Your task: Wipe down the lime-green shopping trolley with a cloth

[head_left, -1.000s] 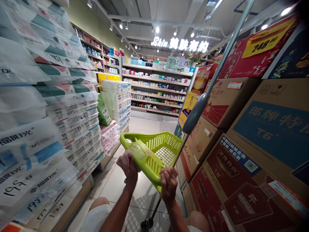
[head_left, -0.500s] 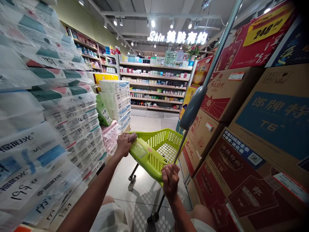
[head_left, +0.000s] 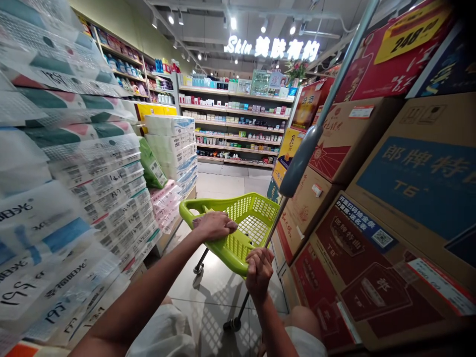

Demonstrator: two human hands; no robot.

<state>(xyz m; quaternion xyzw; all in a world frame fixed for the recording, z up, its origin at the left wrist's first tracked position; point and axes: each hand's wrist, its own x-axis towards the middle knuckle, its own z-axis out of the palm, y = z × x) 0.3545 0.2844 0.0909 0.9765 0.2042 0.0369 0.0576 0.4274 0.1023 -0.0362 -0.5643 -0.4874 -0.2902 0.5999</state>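
A lime-green plastic shopping cart [head_left: 219, 248] with a lattice basket stands in front of me on dark legs with castors. My left hand [head_left: 214, 226] lies across the flat panel near its handle bar, fingers closed on a crumpled pinkish-grey cloth [head_left: 232, 226] pressed against the plastic. At the cart's near right corner, my right hand [head_left: 259, 270] is wrapped around the lower part of a metal pole [head_left: 344, 69]. The pole leans up to the right and carries a grey, elongated plastic sleeve [head_left: 301, 161].
Tall stacks of wrapped tissue packs [head_left: 107, 173] line the left side. On the right, stacked cartons [head_left: 372, 238] stand close to the cart. Shelves of small boxes and bottles [head_left: 230, 121] cross the far end, beyond the tiled floor [head_left: 219, 183].
My left hand has slid with the cloth from the cart's left corner rightward onto the middle of the panel. My right hand keeps its hold on the pole. The view has shifted slightly.
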